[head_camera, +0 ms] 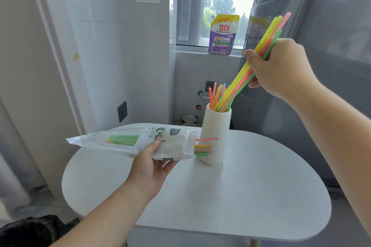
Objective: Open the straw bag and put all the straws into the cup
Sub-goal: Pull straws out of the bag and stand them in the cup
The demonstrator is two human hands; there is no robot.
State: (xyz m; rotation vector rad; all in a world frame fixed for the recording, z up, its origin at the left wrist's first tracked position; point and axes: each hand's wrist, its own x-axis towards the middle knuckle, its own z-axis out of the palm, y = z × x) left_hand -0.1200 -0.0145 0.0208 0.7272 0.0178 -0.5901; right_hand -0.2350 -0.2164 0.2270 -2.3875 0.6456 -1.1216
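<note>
White ribbed cup (214, 136); yellow, pink, green, orange straws (267, 46); white table (241, 196).

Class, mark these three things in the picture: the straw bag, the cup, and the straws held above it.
straw bag (146, 134): head view, printed white middle panel.
cup (215, 126): head view, ribbed side wall.
held straws (269, 32): head view, yellow upper stretch.

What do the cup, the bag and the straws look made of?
The cup is matte white with fine vertical ribs: likely ceramic, possibly plastic. The bag is thin, crinkled plastic film, partly clear. The straws look like smooth, slightly translucent coloured plastic.
</note>
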